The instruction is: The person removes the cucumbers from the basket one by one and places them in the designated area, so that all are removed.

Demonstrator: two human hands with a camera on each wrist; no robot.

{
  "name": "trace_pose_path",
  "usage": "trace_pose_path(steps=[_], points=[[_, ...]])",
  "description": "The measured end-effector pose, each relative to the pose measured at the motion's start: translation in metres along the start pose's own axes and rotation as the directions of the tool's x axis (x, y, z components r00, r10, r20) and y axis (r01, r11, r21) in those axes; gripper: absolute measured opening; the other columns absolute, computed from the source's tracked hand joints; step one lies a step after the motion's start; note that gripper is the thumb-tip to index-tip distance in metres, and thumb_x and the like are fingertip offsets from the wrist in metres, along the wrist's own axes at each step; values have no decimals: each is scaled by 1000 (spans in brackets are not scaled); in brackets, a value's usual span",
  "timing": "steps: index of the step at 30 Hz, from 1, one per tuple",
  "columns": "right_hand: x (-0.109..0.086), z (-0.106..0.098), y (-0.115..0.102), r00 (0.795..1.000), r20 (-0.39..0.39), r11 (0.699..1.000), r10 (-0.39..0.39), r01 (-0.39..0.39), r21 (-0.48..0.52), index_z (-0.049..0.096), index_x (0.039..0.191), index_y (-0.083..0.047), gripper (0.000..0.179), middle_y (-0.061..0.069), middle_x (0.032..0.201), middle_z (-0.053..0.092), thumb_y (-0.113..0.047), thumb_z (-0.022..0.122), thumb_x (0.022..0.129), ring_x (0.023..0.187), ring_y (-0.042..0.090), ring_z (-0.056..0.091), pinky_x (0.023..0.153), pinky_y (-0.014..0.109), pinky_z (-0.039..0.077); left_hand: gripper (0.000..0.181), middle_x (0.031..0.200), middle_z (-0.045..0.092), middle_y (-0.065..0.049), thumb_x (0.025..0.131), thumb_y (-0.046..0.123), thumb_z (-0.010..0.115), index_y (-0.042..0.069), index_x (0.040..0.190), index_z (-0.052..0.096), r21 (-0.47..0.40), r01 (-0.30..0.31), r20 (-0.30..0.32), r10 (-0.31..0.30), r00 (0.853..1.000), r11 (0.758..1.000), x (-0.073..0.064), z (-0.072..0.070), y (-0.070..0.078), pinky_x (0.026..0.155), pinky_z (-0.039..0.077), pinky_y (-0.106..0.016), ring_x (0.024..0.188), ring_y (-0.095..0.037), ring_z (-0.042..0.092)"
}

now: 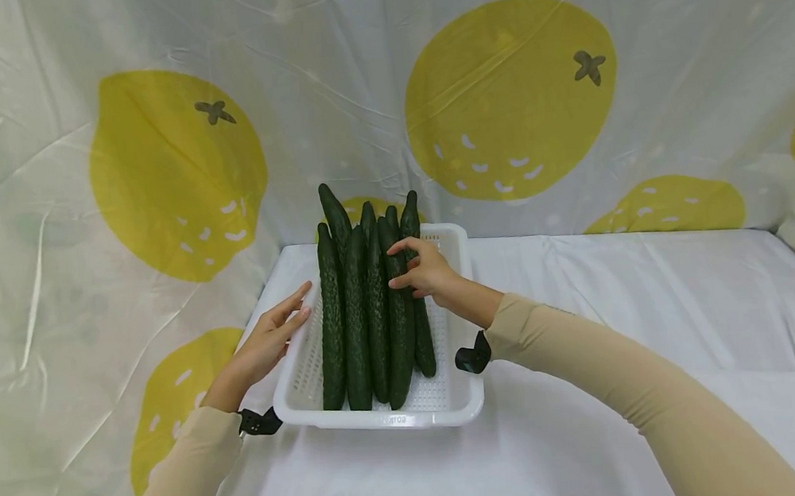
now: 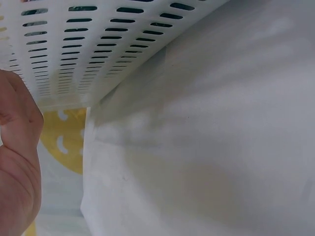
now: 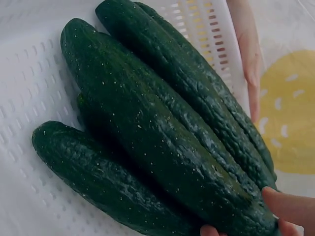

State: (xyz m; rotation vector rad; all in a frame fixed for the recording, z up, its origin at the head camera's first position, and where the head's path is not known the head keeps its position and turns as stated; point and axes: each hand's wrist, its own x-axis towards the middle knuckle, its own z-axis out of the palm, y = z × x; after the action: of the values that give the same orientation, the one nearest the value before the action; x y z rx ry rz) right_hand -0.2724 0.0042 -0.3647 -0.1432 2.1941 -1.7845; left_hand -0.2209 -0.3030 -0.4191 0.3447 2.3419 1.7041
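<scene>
Several dark green cucumbers (image 1: 356, 324) lie lengthwise in a white plastic basket (image 1: 463, 273), their far ends leaning up on its back rim. My right hand (image 1: 428, 270) grips one cucumber (image 1: 398, 328) on the right of the bunch, toward its far end. Seen from the right wrist, thumb and fingertips lie on either side of this cucumber (image 3: 162, 137), whose near end rests among the others. Along the basket's left rim, my left hand (image 1: 268, 342) is held with extended fingers and no cucumber in it. The left wrist view catches only part of that hand (image 2: 19, 147), beside the slotted wall.
White cloth (image 1: 602, 436) covers the table under and around the basket. Behind and to the left hangs a curtain (image 1: 330, 71) printed with yellow lemons, close to the basket's back edge. Black straps (image 1: 262, 422) circle both wrists.
</scene>
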Motion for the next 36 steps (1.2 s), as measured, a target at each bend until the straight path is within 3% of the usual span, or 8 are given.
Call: trace_pose_path(steps=[3, 6, 15, 22, 27, 29, 36], points=[[1, 3, 2, 999, -20, 999, -32, 32, -28, 59, 131, -15, 53, 18, 112, 49, 6, 76, 84, 69, 19, 43, 62, 35, 45, 59, 126, 33, -16, 108, 26, 47, 19, 161, 21, -3, -1, -6, 1, 1000, 1000, 1, 0, -2, 54, 34, -23, 62, -10, 35], [0, 6, 4, 998, -35, 997, -57, 56, -48, 58, 131, -14, 57, 18, 109, 47, 9, 78, 81, 68, 20, 38, 58, 31, 40, 59, 124, 32, -15, 108, 26, 46, 18, 161, 20, -10, -7, -9, 7, 1000, 1000, 2, 0, -4, 54, 34, -23, 63, -10, 34], [0, 11, 8, 992, -58, 986, -113, 105, -128, 57, 130, -15, 65, 16, 126, 46, 11, 81, 76, 106, 31, 45, 67, 37, 45, 58, 127, 33, -15, 108, 26, 47, 20, 160, 23, -31, -1, -12, 0, 1000, 1000, 1, 1, -4, 58, 37, -22, 70, -10, 40], [-1, 11, 8, 992, -38, 985, -117, 111, -133, 57, 132, -16, 65, 14, 128, 45, 12, 79, 78, 98, 27, 42, 66, 35, 42, 60, 134, 31, -17, 108, 25, 47, 19, 161, 21, -31, 2, -8, -2, 1000, 1000, 0, 1, -3, 59, 37, -23, 73, -11, 41], [-1, 10, 7, 991, -22, 980, -130, 125, -156, 56, 136, -15, 68, 15, 113, 44, 13, 78, 78, 86, 24, 37, 62, 33, 38, 60, 136, 29, -18, 108, 25, 47, 19, 161, 20, -32, 14, -4, -14, 1000, 999, 1, 2, -2, 65, 39, -25, 89, -15, 45], [-2, 10, 7, 990, -19, 976, -137, 132, -172, 56, 137, -15, 69, 17, 108, 44, 12, 78, 78, 84, 25, 36, 62, 33, 36, 60, 134, 29, -18, 108, 25, 48, 19, 161, 20, -35, 15, -5, -15, 1000, 999, 1, 2, -2, 64, 39, -24, 85, -15, 44], [-3, 11, 4, 983, 16, 962, -183, 182, -205, 56, 139, -15, 70, 17, 141, 43, 14, 77, 79, 115, 31, 46, 65, 33, 46, 59, 132, 30, -16, 108, 24, 48, 20, 161, 21, -39, 12, -8, -12, 1000, 999, 1, 1, -1, 60, 36, -23, 73, -11, 40]])
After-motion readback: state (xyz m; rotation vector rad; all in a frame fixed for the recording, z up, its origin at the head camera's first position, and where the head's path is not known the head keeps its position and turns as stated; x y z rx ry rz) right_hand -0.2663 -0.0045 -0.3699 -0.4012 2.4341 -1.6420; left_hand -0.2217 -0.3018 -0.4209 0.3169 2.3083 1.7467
